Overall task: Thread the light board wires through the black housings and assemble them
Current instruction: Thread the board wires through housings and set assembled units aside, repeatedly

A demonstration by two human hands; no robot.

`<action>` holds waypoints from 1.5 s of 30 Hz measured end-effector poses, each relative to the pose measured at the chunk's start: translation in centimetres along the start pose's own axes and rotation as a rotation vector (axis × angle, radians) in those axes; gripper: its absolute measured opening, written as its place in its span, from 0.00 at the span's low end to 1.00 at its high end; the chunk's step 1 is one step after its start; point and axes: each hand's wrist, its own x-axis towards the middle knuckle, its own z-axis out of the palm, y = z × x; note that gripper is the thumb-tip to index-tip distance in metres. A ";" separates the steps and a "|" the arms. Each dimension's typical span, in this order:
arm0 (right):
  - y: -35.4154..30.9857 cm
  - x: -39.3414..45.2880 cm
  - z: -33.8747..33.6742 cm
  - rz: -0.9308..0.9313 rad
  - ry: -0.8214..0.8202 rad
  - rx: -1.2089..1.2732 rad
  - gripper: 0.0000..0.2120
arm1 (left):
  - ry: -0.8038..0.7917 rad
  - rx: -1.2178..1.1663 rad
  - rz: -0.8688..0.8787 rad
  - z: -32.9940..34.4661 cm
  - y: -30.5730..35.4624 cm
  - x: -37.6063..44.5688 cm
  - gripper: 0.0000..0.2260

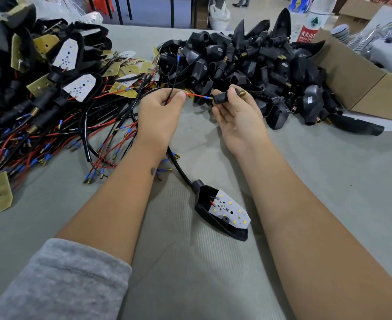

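Nearest me lies a housing (215,218) holding its light board (230,210); my left hand (160,112) pinches the red wire (197,95), my right hand's (238,112) fingers (230,92) grip a black sleeve (223,97).

Red wire (196,95) tip at small black housing (222,97) mouth.

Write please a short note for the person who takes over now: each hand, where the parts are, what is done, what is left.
Left hand: pinches the red wire and the black wire.
Right hand: holds a small black sleeve with brass thread; the red wire's tip is at its open end.
Done: the light board sits in its black housing on the table, cable led out.
Left: pass both wires through the sleeve, join it on. Finished units lie far left, empty housings far right.
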 end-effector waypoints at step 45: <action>0.2 -0.9 1.0 0.080 -0.158 0.148 0.05 | 0.105 0.102 0.075 0.6 -0.9 0.4 0.10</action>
